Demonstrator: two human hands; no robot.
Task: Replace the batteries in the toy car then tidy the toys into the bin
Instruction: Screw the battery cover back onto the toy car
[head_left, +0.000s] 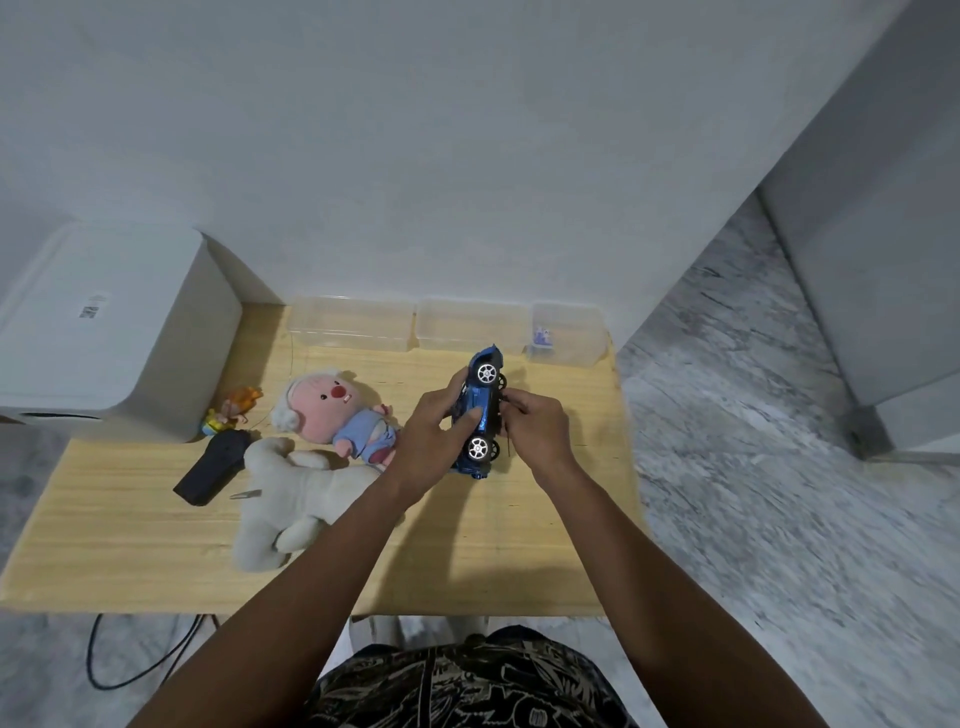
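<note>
I see the blue toy car (481, 410) held on its side above the wooden table (130, 545), left hand (434, 441) gripping its body, right hand (537, 431) pinching at its underside. Left of the car lie a pink plush doll (337, 410), a white plush (296, 493) and a black remote (210, 470); clear bins (353, 322) stand beyond it.

Blue toy car (480, 410), centre of frame, held above the table on its side, silver-spoked wheels facing the camera, nose toward the frame top. Three clear plastic bins (353, 327) line the table's far edge.
</note>
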